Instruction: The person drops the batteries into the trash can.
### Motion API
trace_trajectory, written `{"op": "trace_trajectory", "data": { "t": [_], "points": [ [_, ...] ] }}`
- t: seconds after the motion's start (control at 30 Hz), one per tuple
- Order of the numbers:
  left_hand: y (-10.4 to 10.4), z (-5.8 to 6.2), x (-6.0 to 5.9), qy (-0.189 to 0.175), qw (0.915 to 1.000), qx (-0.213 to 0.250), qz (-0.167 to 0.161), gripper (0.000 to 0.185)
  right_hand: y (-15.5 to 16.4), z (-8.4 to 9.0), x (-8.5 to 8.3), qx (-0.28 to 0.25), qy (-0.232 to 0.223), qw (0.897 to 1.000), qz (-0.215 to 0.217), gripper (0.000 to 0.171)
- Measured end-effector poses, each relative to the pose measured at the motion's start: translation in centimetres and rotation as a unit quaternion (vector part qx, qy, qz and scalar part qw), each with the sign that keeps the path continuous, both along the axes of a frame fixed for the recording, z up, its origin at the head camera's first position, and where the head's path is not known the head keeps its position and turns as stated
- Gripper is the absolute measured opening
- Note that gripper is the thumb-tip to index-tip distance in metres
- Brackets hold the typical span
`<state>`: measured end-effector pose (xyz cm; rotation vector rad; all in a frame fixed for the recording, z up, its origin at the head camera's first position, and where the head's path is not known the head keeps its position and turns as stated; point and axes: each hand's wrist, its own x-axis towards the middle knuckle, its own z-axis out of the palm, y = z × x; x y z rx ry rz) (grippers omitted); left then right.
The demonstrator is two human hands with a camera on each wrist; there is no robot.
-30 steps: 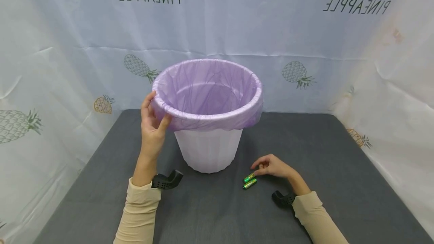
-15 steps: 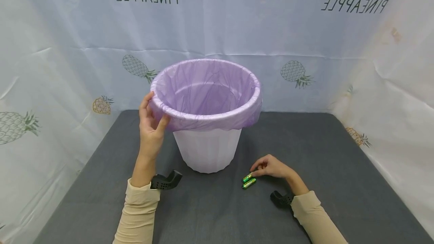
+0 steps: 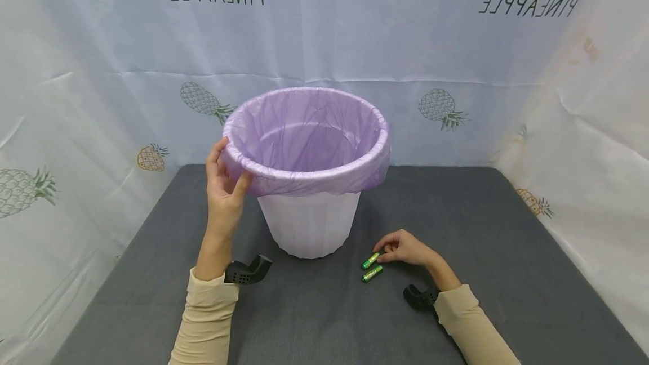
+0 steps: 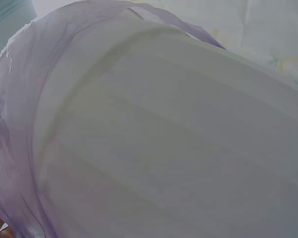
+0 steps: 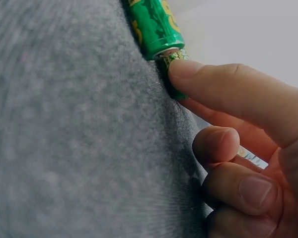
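My left hand (image 3: 225, 196) grips the left rim of a white trash can (image 3: 311, 224), fingers outside at the far side and thumb on the near side. A purple trash bag (image 3: 324, 182) lines the can and folds over its rim. To the right of the can, my right hand (image 3: 408, 248) pinches the near end of a green battery (image 3: 370, 261) between thumb and index finger. A second green battery (image 3: 372, 274) lies just in front of it on the cloth. In the right wrist view the thumb (image 5: 203, 74) presses on the held battery, other fingers curled.
A dark grey cloth (image 3: 324, 320) covers the table. Behind and at both sides hang pale curtains (image 3: 355, 27) printed with pineapples. A black wrist camera (image 3: 248, 269) is worn on the left wrist, another (image 3: 419, 296) on the right.
My right thumb and index finger have closed on the far battery, which has shifted slightly apart from the other one. The left hand stays on the rim.
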<state>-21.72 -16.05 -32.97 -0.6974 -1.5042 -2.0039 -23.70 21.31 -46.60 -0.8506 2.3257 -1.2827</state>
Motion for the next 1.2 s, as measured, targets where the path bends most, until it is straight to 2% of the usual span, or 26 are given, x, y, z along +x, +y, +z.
{"op": "trace_trajectory", "data": {
  "t": [0.43,0.7,0.97,1.2],
  "points": [
    [0.0,0.0,0.1,0.0,1.0,-0.002,-0.001,0.06,0.2,-0.4,-0.1,-0.022,0.013,1.0,-0.003,0.017],
    [0.1,0.0,0.0,-0.002,1.0,0.001,-0.003,0.059,0.4,0.1,-0.2,-0.031,0.016,0.999,-0.016,0.017],
    [0.0,0.0,0.1,0.001,0.9999,-0.001,-0.012,0.059,0.6,1.5,0.0,-0.044,0.035,0.998,-0.013,0.016],
    [0.0,0.0,0.1,0.002,1.0,-0.003,-0.004,0.06,0.5,3.4,0.5,-0.044,0.043,0.998,-0.02,0.014]
  ]
}}
